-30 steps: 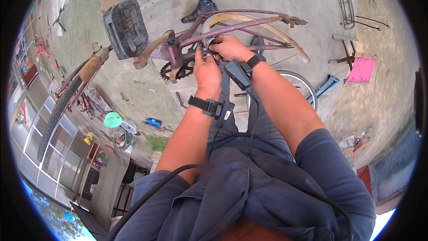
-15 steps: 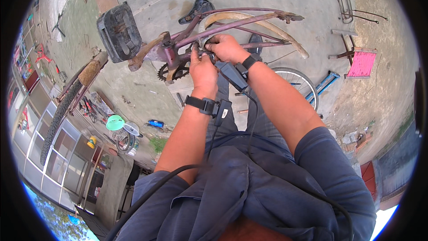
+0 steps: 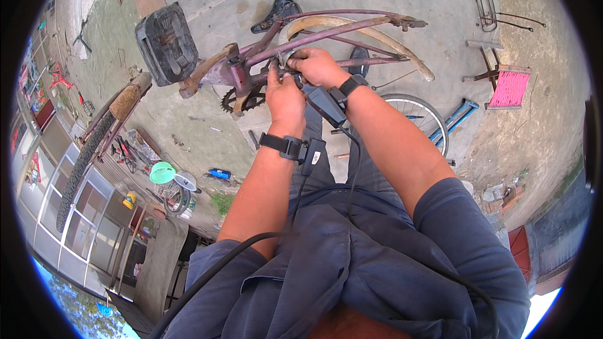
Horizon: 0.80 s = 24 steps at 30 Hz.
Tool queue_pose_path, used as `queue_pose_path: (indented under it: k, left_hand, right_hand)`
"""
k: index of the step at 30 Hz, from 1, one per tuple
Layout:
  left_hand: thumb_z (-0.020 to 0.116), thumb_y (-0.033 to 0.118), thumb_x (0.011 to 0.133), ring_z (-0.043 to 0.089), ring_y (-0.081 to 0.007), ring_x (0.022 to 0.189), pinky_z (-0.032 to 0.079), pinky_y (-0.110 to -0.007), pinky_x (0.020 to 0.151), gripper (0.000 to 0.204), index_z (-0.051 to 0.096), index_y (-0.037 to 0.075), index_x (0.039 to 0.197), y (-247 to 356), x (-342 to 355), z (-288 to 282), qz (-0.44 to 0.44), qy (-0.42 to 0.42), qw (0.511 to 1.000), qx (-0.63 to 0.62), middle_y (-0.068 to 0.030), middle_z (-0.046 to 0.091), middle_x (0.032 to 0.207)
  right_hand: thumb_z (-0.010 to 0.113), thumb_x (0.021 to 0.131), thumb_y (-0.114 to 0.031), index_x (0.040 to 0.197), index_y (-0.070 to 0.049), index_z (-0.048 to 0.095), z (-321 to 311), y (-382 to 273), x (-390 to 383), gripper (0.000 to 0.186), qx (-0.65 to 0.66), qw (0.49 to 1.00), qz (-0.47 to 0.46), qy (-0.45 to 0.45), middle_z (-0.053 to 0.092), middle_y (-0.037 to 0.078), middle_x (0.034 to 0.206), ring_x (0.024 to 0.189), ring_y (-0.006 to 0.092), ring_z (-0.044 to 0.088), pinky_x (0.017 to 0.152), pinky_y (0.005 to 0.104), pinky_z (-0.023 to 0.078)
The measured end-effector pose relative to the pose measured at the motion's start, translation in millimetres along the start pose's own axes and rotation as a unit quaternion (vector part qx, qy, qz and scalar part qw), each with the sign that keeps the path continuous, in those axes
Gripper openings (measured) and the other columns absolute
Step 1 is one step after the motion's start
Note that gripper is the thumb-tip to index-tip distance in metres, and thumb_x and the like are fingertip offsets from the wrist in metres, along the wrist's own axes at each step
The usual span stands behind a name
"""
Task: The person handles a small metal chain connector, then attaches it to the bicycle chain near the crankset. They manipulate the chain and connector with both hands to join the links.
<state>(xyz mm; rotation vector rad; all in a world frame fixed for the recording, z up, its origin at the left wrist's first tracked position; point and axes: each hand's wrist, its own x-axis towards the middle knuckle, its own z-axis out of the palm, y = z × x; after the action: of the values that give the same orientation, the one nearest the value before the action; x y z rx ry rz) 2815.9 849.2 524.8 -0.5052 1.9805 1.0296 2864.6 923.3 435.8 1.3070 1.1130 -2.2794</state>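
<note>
An old purple bicycle frame [image 3: 326,39] lies across the area in front of me, its rusty crank and black pedal [image 3: 168,44] raised at the left. A dull, worn mudguard [image 3: 389,39] curves through its rear stays. My left hand [image 3: 286,102] reaches up beside the chainring [image 3: 252,102], thumb and fingers closing at a small metal part by the mudguard's front end; what they grip is hidden. Close on its right, my right hand [image 3: 320,68] has its fingers curled on that end of the mudguard. Both wrists carry black straps with small cabled boxes.
A black saddle [image 3: 279,14] sits beyond the frame. At right are a spoked wheel [image 3: 433,116], blue tubing [image 3: 457,119], a pink-seated stool [image 3: 510,88] and a metal rack [image 3: 485,3]. A tyred front wheel [image 3: 81,172] stands at left, near a green basin [image 3: 162,172].
Both hands stay at the mudguard's front end with almost the same grip. The view and the bicycle frame shift only very slightly.
</note>
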Motion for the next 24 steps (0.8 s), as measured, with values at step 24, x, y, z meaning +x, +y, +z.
queue_pose_path:
  k: [24]
  left_hand:
    - [0.043, 0.012, 0.105, 0.046, -0.0076, 0.051, 0.039, -0.026, 0.045, 0.052, 0.032, 0.014, 0.156, -1.7, 2.4, -1.7, -0.002, -0.009, 1.000, -0.002, -0.0015, 0.058, 0.079]
  right_hand:
    - [0.071, 0.089, -0.015, 0.115, 0.005, 0.068, 6.4, -11.4, -16.4, 0.032, 0.043, 0.998, -0.011, 0.035, 0.072, 0.013, 0.092, 0.067, 0.0160, 0.063, 0.058, 0.0315, 0.052]
